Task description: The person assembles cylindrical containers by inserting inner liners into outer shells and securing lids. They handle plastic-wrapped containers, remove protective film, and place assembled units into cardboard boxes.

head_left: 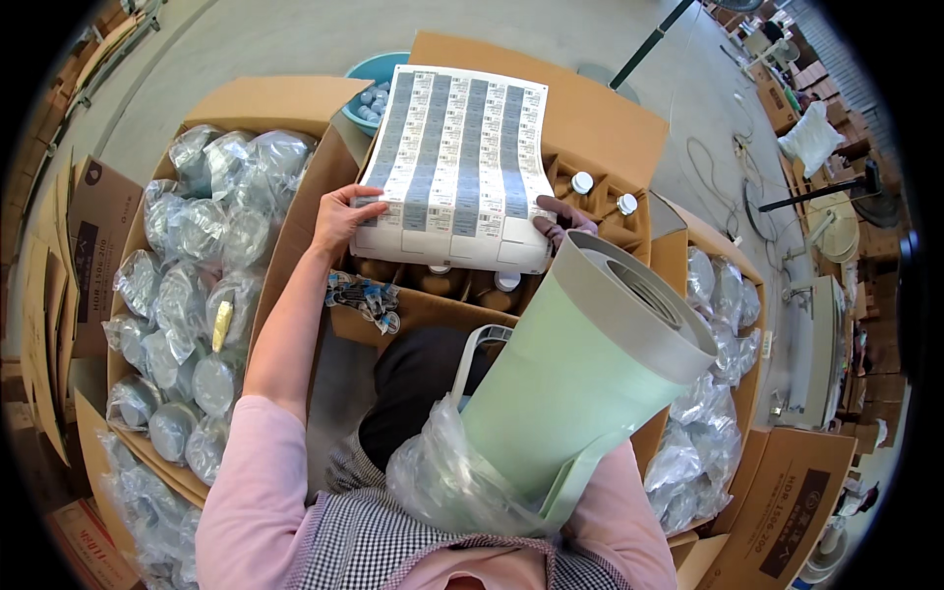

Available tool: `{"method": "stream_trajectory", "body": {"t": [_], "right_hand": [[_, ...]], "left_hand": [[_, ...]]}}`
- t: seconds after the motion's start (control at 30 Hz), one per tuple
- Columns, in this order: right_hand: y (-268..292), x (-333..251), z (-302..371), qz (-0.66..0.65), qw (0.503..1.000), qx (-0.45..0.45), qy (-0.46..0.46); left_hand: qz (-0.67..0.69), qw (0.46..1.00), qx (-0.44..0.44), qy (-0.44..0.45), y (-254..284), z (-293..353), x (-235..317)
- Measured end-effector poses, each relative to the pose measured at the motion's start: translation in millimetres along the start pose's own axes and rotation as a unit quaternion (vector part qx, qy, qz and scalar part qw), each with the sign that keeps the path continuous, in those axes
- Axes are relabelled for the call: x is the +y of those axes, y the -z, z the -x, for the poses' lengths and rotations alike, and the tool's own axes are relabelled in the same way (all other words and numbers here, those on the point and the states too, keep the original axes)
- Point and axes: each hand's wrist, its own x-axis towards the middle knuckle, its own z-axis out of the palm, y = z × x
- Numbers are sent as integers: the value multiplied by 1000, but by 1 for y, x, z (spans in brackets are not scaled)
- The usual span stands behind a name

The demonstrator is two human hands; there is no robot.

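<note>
My bare left hand (346,218) pinches the lower left edge of a sheet of printed labels (455,157), white with grey stripes. At its lower right edge, my right hand (562,218), in a dark glove, has its fingers closed on the sheet. The lower edge curls upward. A large light-green jug (560,393) with a grey rim leans across my lap, its threaded mouth toward the upper right. Crumpled clear plastic (462,472) wraps its lower end. Beneath the sheet stands an open carton (580,108) with dividers and white-capped bottles (582,183), partly hidden.
Plastic-wrapped round items fill a left carton (285,295); another carton (762,383) stands at right with more wrapped items (703,423). A blue basin (379,67) with small clear pieces is behind. Small tagged parts (362,300) lie by the carton's near edge. Cables (723,182) cross the floor.
</note>
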Motion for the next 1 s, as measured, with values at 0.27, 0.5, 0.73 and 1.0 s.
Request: {"method": "stream_trajectory", "body": {"t": [0.27, 0.5, 0.73, 1.0], "right_hand": [[-90, -49, -12, 638, 755, -100, 110], [-83, -16, -28, 524, 831, -43, 184], [-85, -26, -22, 543, 802, -24, 249], [-66, 17, -35, 276, 948, -56, 148]], "left_hand": [[-4, 999, -46, -2, 8, -5, 3], [-475, 821, 217, -229, -26, 1, 18], [-471, 770, 25, -429, -104, 18, 9], [-397, 741, 9, -541, -105, 15, -17]]}}
